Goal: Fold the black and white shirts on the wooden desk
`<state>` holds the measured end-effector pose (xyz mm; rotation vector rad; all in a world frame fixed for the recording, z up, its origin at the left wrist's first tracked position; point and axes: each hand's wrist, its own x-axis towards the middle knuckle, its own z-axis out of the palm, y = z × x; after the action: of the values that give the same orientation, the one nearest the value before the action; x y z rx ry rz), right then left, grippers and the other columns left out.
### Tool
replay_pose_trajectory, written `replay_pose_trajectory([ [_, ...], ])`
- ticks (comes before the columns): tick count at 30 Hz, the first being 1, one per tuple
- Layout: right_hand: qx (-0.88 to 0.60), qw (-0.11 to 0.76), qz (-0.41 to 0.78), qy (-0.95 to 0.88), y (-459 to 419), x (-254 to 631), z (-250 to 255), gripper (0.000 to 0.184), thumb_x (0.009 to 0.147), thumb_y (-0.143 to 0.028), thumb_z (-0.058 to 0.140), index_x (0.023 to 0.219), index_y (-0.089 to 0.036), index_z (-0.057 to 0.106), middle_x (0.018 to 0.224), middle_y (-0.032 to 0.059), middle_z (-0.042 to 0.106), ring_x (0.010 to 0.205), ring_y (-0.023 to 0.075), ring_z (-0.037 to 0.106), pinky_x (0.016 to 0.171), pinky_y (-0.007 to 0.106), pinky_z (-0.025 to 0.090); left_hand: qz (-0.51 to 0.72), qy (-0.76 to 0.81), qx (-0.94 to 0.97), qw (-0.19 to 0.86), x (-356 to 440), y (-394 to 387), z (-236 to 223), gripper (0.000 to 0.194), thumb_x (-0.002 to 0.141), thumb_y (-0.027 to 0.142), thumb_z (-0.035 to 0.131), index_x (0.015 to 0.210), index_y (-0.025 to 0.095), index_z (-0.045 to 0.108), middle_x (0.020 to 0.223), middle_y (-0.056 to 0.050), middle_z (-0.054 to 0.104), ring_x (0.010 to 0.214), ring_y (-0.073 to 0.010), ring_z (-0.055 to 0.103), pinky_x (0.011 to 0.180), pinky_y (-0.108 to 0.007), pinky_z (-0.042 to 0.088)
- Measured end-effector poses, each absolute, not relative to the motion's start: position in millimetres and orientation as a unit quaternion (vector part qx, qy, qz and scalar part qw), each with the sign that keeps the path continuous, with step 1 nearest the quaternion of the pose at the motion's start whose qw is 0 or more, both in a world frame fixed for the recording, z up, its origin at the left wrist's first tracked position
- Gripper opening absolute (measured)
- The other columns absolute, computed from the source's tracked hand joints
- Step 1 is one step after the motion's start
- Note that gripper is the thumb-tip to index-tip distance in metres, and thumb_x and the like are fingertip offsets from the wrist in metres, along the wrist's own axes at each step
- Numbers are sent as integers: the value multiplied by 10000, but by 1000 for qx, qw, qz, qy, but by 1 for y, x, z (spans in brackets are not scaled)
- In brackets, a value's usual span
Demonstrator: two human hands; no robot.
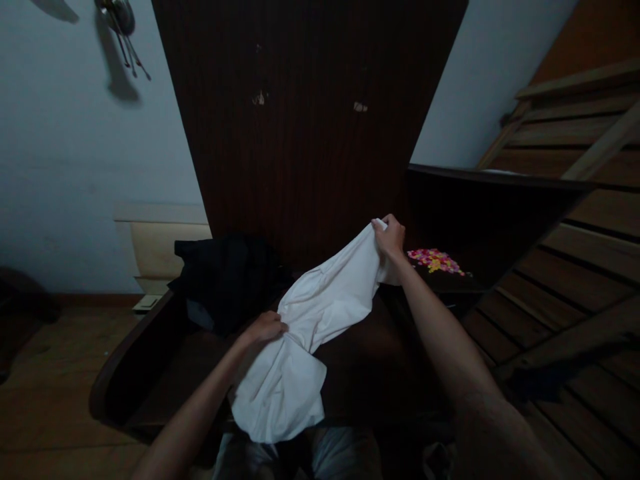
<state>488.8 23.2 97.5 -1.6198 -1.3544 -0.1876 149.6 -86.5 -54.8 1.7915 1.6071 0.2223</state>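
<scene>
A white cloth [333, 290], perhaps a garment, stretches slantwise between my two hands above a dark wooden seat or shelf [370, 373]. My left hand [267, 327] is closed on its gathered middle, and the lower part hangs loose toward my knees. Farther up and to the right, my right hand [391, 237] pinches the cloth's far end. Folds hide what kind of garment it is. Left of the cloth lies a heap of black fabric [230, 280], apart from my left hand.
A tall dark wooden panel [310, 133] rises behind. On the right, a dark compartment [495, 220] holds a pink and yellow beaded-looking item [435, 261]. Beyond it stands a slatted wooden frame [575, 253]. The curved side edge [107, 380] bounds the left.
</scene>
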Motion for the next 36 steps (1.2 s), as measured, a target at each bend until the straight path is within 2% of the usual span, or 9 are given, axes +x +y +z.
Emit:
replay_pose_trajectory([
  [3, -681, 489, -70, -541, 25, 498, 95, 209, 859, -421, 518, 800, -221, 503, 830, 92, 626, 813, 240, 554, 742, 320, 393, 119, 591, 693, 395, 115, -90, -57, 328, 707, 478, 569, 723, 157, 630, 741, -25, 623, 736, -181, 573, 636, -253, 425],
  [7, -695, 492, -68, -520, 30, 508, 87, 210, 858, -420, 524, 805, -217, 516, 823, 86, 623, 810, 234, 555, 743, 316, 398, 206, 544, 684, 441, 84, -94, -55, 460, 626, 617, 636, 682, 164, 574, 659, 17, 511, 680, -148, 477, 592, -238, 365],
  [11, -702, 483, -66, -519, 35, 512, 70, 234, 866, -437, 507, 844, -208, 548, 830, 93, 634, 804, 239, 562, 726, 312, 405, 246, 551, 675, 425, 74, -93, -52, 495, 570, 641, 678, 623, 178, 511, 623, 33, 422, 650, -127, 414, 562, -225, 316],
  [16, -731, 440, -38, -520, 39, 508, 42, 254, 885, -423, 488, 915, -190, 584, 891, 124, 661, 834, 249, 588, 729, 302, 404, 302, 523, 659, 449, 76, -96, -55, 506, 610, 651, 673, 663, 164, 547, 635, 25, 445, 617, -110, 406, 563, -229, 326],
  [23, -758, 370, -2, -538, 41, 491, 6, 358, 948, -434, 416, 1080, -153, 595, 987, 165, 683, 915, 265, 632, 757, 302, 411, 349, 518, 605, 495, 76, -102, -53, 451, 633, 590, 688, 694, 152, 596, 676, 4, 534, 640, -119, 472, 581, -225, 369],
  [26, -765, 333, 9, -551, 41, 481, -5, 371, 973, -422, 393, 1144, -153, 584, 1019, 167, 690, 957, 267, 647, 787, 309, 423, 353, 539, 586, 492, 76, -101, -53, 413, 646, 564, 653, 670, 160, 573, 645, 14, 523, 602, -114, 470, 556, -222, 366],
  [30, -773, 282, 32, -568, 40, 472, -16, 370, 971, -389, 421, 1204, -146, 577, 1083, 177, 687, 1020, 264, 653, 825, 308, 443, 302, 624, 590, 414, 84, -103, -54, 284, 661, 446, 603, 615, 175, 531, 572, 32, 475, 559, -117, 455, 517, -225, 332],
  [33, -786, 235, 59, -570, 41, 470, -22, 401, 942, -395, 478, 1220, -126, 585, 1137, 199, 672, 1062, 284, 646, 827, 311, 462, 216, 672, 622, 339, 92, -107, -52, 165, 662, 328, 593, 610, 174, 574, 590, 13, 534, 619, -146, 527, 548, -233, 351],
  [36, -785, 200, 67, -582, 42, 473, -25, 388, 949, -356, 465, 1251, -140, 579, 1171, 199, 662, 1087, 286, 641, 833, 313, 469, 151, 679, 648, 310, 97, -109, -51, 113, 657, 271, 584, 619, 171, 618, 624, -2, 592, 689, -173, 593, 584, -236, 371],
])
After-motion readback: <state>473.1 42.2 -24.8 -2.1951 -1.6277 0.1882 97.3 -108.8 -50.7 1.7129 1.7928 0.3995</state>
